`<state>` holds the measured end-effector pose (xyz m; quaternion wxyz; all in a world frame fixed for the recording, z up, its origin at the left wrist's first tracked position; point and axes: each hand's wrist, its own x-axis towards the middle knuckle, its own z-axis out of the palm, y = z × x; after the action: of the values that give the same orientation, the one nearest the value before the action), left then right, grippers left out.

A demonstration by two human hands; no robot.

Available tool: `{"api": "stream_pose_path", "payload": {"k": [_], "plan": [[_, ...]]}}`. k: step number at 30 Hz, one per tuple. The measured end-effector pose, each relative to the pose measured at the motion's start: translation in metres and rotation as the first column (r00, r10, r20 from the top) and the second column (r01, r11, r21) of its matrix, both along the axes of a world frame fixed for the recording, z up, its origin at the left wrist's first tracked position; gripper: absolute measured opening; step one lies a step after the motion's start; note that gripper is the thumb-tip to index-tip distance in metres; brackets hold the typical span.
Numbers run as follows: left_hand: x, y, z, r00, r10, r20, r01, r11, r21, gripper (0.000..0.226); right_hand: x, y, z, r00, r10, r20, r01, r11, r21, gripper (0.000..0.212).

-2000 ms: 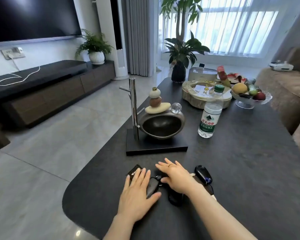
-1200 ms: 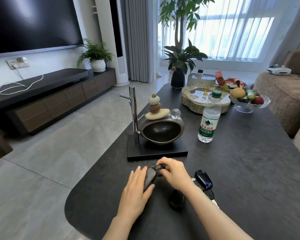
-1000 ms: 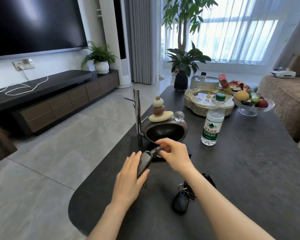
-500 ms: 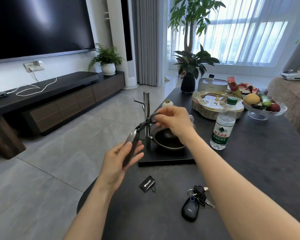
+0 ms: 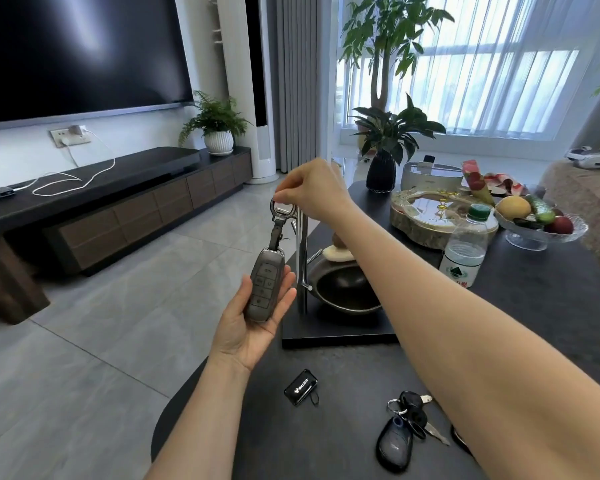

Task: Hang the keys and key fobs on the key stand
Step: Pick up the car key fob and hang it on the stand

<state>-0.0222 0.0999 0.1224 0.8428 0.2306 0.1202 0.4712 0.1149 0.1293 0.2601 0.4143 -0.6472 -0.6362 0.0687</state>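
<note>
The key stand (image 5: pixel 302 258) sits close to the left edge of the dark table (image 5: pixel 534 306), its black base almost at the rim, with open tiled floor beyond it to the left. Near the table's near edge lie a small black tag (image 5: pixel 301 387) and, to its right, a bunch of keys with a dark fob (image 5: pixel 400 433), well apart from the stand. A water bottle (image 5: pixel 465 245) stands to the right of the stand.

Half a second ago the grey key fob (image 5: pixel 265 284) was tilted low beside the post; now it has been lifted upright, its ring level with the post's top. The left hand (image 5: pixel 253 320) cradles the fob's body loosely in an open palm, buttons facing up. The right hand (image 5: pixel 312 190) pinches the metal ring at the top, just left of the post.

The fob is long, in a grey case with a short strap and clasp.
</note>
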Motion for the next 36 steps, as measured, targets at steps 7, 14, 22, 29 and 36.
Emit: {"api": "stream_pose_path", "payload": {"k": [7, 14, 22, 29, 36], "plan": [[0.011, 0.019, -0.006, 1.0, 0.027, 0.002, -0.027, 0.998, -0.059, 0.035, -0.002, 0.021, -0.004, 0.989, -0.051, 0.142, 0.05, 0.999, 0.014, 0.007], [0.022, 0.03, -0.012, 0.998, 0.057, -0.04, -0.063, 0.979, -0.194, 0.028, 0.001, 0.035, -0.019, 0.942, -0.146, 0.303, 0.143, 0.989, 0.033, 0.011], [0.036, 0.029, -0.022, 0.993, 0.086, -0.082, -0.106, 0.951, -0.291, 0.021, 0.01, 0.036, -0.025, 0.913, -0.081, 0.401, 0.089, 0.996, -0.001, 0.022], [0.04, 0.029, -0.031, 0.977, 0.061, -0.204, -0.124, 0.94, -0.317, 0.015, 0.016, 0.01, -0.035, 0.952, -0.042, 0.304, 0.022, 0.997, 0.071, 0.026], [0.026, 0.016, -0.052, 0.947, 0.04, -0.319, -0.149, 0.934, -0.326, 0.045, 0.024, -0.072, -0.147, 0.996, -0.083, -0.035, 0.078, 0.99, -0.115, 0.016]]}}
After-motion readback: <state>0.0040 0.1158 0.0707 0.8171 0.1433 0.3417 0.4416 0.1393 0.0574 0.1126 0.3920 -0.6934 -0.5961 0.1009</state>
